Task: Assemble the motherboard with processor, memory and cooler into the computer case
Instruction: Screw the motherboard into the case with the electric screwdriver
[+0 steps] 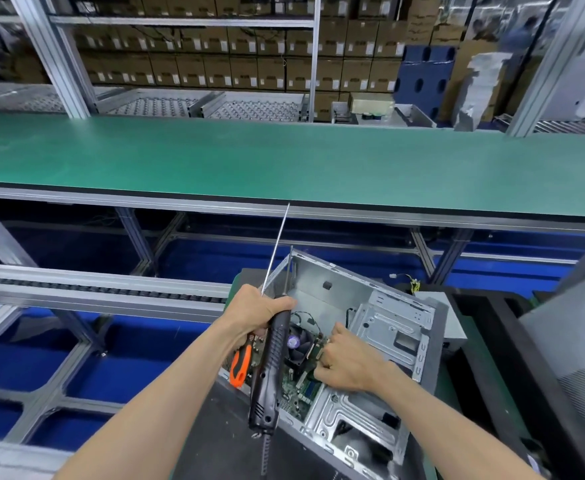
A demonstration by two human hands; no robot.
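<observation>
From the head camera, the open computer case [360, 344] lies on its side at about 5 o'clock from the frame's centre, resting on a dark pallet [215, 445] with its open face turned up. The motherboard [301, 379] already sits inside on the case floor, and its cooler [299, 341] — a black fan with a purple hub label — stands on the board between the two hands. The left hand [260, 311], at 9 o'clock from the cooler, has its fingers wrapped around two tools at once: a black electric screwdriver [270, 368], whose body hangs down toward 6 o'clock, and a manual screwdriver with an orange-and-black handle [241, 365], whose long thin shaft [277, 247] points up toward 12 o'clock past the case's edge. The right hand [346, 362], at 3 o'clock from the cooler, reaches into the case with fingers curled down onto the board just beside the cooler — whether they pinch something there I cannot tell. Beyond the case, toward 12 o'clock, a long green counter [284, 161] runs across the view, and stacked cardboard boxes [215, 64] fill the shelves behind it.
</observation>
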